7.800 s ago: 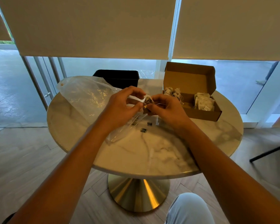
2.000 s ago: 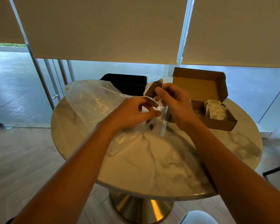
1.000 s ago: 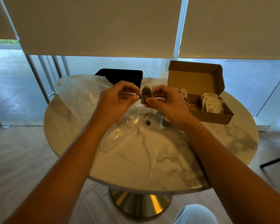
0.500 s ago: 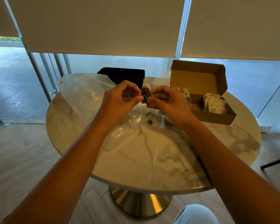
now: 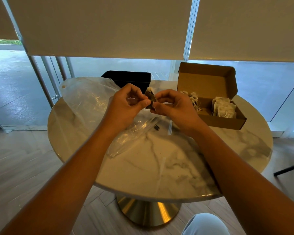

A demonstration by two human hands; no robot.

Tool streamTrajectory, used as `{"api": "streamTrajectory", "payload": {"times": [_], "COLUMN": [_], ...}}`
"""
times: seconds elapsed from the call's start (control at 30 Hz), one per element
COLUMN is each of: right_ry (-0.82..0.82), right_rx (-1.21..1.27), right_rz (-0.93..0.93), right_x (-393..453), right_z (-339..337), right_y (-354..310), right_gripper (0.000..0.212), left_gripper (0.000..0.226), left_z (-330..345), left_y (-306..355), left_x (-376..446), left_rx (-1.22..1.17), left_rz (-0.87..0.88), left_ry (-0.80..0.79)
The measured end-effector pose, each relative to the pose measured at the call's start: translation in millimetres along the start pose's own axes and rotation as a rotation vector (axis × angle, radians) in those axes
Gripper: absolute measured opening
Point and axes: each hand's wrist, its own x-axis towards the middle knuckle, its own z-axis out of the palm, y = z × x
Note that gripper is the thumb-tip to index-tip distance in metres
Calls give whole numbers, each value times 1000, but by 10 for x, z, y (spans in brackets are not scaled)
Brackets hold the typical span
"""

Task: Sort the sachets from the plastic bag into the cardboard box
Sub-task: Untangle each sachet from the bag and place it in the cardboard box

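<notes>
Both hands meet above the middle of the table. My left hand and my right hand each pinch the same brown sachet, held upright between the fingertips. Under the hands lies the clear plastic bag, spread flat to the left. The open cardboard box stands at the back right, its lid up. Inside it, a bunch of stringy sachets lies on the left and a stack of pale sachets on the right.
A black container sits at the table's far edge behind the bag. A small dark tag and a thin clear strip lie on the round marble table. A dark chair leg shows at the right.
Two seconds ago my right hand alone held the sachet up. My left hand then came to it, and both now pinch it, their fingertips drawn closer together.
</notes>
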Motion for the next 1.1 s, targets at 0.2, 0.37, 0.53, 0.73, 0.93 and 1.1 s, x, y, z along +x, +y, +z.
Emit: {"api": "streamTrajectory", "payload": {"times": [0.2, 0.37, 0.53, 0.73, 0.93, 1.1], "right_ry": [13, 47, 93, 226, 155, -26], "right_rx": [14, -100, -169, -348, -615, -867], "right_rz": [6, -20, -2, 107, 228, 268], "right_x": [0, 16, -1, 19, -42, -35], "right_z": [-8, -27, -119, -722, -1241, -1283], "right_y": [0, 24, -2, -146, -120, 99], "right_gripper": [18, 19, 16, 14, 7, 12], "left_gripper": [27, 30, 24, 20, 19, 18], "left_z": [17, 18, 96, 371, 854, 914], "left_y": [36, 58, 67, 214, 296, 197], "left_x": [-12, -12, 9, 209, 316, 251], "left_rx": [-1, 5, 2, 235, 482, 564], "left_rz": [8, 48, 71, 115, 115, 139], "left_ry": [64, 68, -2, -216, -363, -389]}}
